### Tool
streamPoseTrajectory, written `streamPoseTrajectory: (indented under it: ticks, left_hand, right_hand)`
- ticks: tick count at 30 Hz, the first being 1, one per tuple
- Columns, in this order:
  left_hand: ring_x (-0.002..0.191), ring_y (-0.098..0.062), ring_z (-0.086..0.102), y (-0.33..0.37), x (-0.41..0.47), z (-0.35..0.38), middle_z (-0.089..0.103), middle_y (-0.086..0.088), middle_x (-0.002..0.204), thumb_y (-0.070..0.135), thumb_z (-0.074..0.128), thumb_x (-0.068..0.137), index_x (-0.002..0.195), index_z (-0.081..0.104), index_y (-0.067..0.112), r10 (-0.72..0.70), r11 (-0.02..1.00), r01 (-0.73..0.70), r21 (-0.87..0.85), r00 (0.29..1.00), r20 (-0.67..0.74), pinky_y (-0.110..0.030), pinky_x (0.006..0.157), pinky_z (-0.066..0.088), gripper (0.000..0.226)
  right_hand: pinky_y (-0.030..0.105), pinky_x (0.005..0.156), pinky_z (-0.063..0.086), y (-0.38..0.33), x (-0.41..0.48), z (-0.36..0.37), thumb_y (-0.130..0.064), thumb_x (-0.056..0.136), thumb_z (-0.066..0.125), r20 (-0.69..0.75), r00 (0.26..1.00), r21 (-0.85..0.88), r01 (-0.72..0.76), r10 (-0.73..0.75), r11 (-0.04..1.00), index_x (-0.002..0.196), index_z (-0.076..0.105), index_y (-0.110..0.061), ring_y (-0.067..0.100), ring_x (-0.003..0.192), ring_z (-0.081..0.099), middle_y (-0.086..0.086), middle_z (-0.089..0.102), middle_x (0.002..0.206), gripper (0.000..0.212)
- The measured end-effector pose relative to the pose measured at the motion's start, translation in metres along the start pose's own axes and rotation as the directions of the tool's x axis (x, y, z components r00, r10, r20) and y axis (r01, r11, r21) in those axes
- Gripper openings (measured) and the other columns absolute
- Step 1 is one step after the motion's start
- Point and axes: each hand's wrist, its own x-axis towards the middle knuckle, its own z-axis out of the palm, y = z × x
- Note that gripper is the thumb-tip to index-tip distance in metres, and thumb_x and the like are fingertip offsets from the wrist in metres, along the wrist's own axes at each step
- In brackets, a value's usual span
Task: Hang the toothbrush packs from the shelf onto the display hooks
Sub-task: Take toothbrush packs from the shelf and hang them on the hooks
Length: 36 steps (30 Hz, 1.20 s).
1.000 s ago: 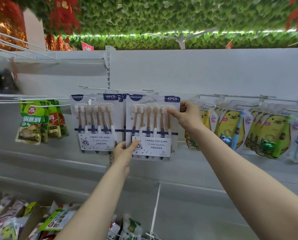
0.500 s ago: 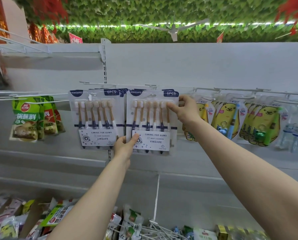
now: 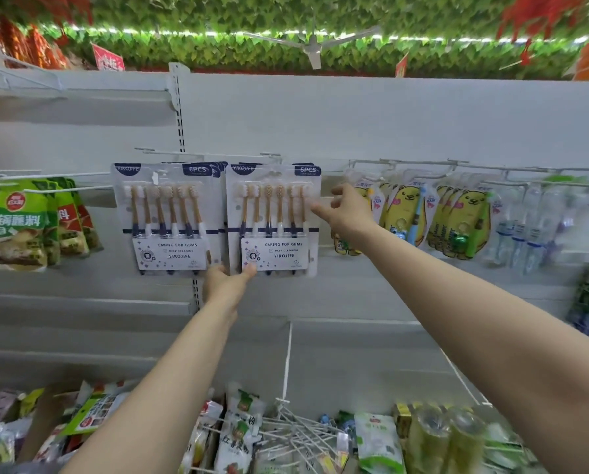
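As we scan from the left, green plastic snack pouches (image 3: 16,220) hang on white wire display hooks (image 3: 81,188) against the grey back panel (image 3: 354,124). Next comes the first clear blister toothbrush pack (image 3: 168,217), six brown-handled brushes on a white-and-navy card, hanging flat with more packs stacked behind. The left hand (image 3: 226,283) reaches up at the bottom edges between the two packs. Its thumb is on the front of the lower left corner of the second clear blister toothbrush pack (image 3: 274,217) and the other fingers are tucked behind, so we read a light pinch on that corner. The second pack is up on its hook, just beside the first, hanging straight, with more packs behind it. The right hand (image 3: 349,210) is spread loose and holds nothing: the index fingertip touches the second pack's right edge at brush-head level, thumb raised clear. Right of it, yellow bear-shaped kids' toothbrush packs (image 3: 406,206) hang on a wire rail, then clear plastic bottles (image 3: 525,230), which are blurred. Below, we see the lower shelf with mixed snack bags (image 3: 238,425) and a loose pile of white wire pegs (image 3: 296,432).
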Motion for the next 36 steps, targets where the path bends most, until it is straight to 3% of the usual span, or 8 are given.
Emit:
streamPoseTrajectory:
  ticks: [3,6,9,12,15,21,36]
  left_hand:
    - [0.133,-0.03,0.046,0.02,-0.025,-0.003,0.049,-0.008,0.145,0.038,0.083,0.077,0.14,0.046,0.013,0.106,0.956,-0.124,0.265,0.991,0.079,-0.043,0.11,0.039,0.078]
    - [0.132,-0.029,0.046,0.05,-0.062,0.007,0.05,-0.006,0.144,0.041,0.083,0.076,0.138,0.048,0.018,0.249,0.817,-0.322,0.479,0.945,0.209,-0.047,0.109,0.04,0.076]
    - [0.13,-0.03,0.045,0.077,-0.107,0.028,0.05,-0.009,0.141,0.039,0.081,0.077,0.139,0.047,0.019,0.369,0.634,-0.493,0.595,0.87,0.327,-0.044,0.103,0.04,0.073]
    - [0.136,-0.032,0.038,0.096,-0.157,0.056,0.046,-0.01,0.145,0.04,0.08,0.079,0.142,0.046,0.021,0.409,0.519,-0.577,0.631,0.816,0.409,-0.046,0.108,0.037,0.074]
    - [0.133,-0.03,0.041,0.11,-0.208,0.091,0.049,-0.009,0.142,0.044,0.077,0.08,0.142,0.047,0.023,0.426,0.444,-0.643,0.624,0.764,0.484,-0.044,0.106,0.039,0.071]
    - [0.129,-0.031,0.045,0.129,-0.314,0.17,0.051,-0.009,0.138,0.05,0.068,0.085,0.139,0.049,0.023,0.461,0.392,-0.756,0.524,0.655,0.599,-0.042,0.106,0.039,0.063]
    - [0.13,-0.027,0.047,0.149,-0.491,0.359,0.053,-0.006,0.139,0.051,0.065,0.089,0.135,0.053,0.021,0.509,0.395,-0.89,0.228,0.419,0.752,-0.045,0.107,0.041,0.056]
  right_hand:
    - [0.041,0.101,0.047,0.008,-0.019,-0.03,-0.042,0.089,0.069,0.046,0.998,-0.139,0.051,-0.046,0.989,0.143,0.045,-0.011,0.024,0.125,0.053,0.005,0.054,0.141,0.067]
    - [0.04,0.096,0.05,0.018,-0.041,-0.074,-0.043,0.09,0.069,0.094,0.992,-0.283,0.106,-0.082,0.953,0.14,0.048,-0.012,0.025,0.121,0.056,0.006,0.057,0.137,0.063]
    - [0.038,0.093,0.05,0.033,-0.066,-0.128,-0.043,0.089,0.069,0.146,0.983,-0.41,0.162,-0.111,0.897,0.136,0.052,-0.013,0.024,0.112,0.061,0.007,0.063,0.127,0.058]
    - [0.039,0.09,0.05,0.053,-0.095,-0.186,-0.047,0.088,0.069,0.185,0.971,-0.535,0.228,-0.15,0.814,0.132,0.056,-0.016,0.024,0.111,0.059,0.007,0.062,0.128,0.056]
    - [0.042,0.094,0.049,0.077,-0.132,-0.246,-0.048,0.088,0.069,0.191,0.97,-0.605,0.239,-0.153,0.76,0.134,0.054,-0.017,0.027,0.117,0.056,0.007,0.059,0.131,0.057]
    - [0.041,0.096,0.048,0.119,-0.205,-0.366,-0.049,0.091,0.064,0.135,0.985,-0.705,0.172,-0.109,0.688,0.139,0.049,-0.02,0.028,0.12,0.055,0.006,0.052,0.138,0.058]
    - [0.04,0.101,0.045,0.227,-0.313,-0.562,-0.055,0.093,0.058,-0.085,0.996,-0.756,-0.088,0.036,0.648,0.139,0.05,-0.021,0.023,0.124,0.052,0.004,0.052,0.14,0.058]
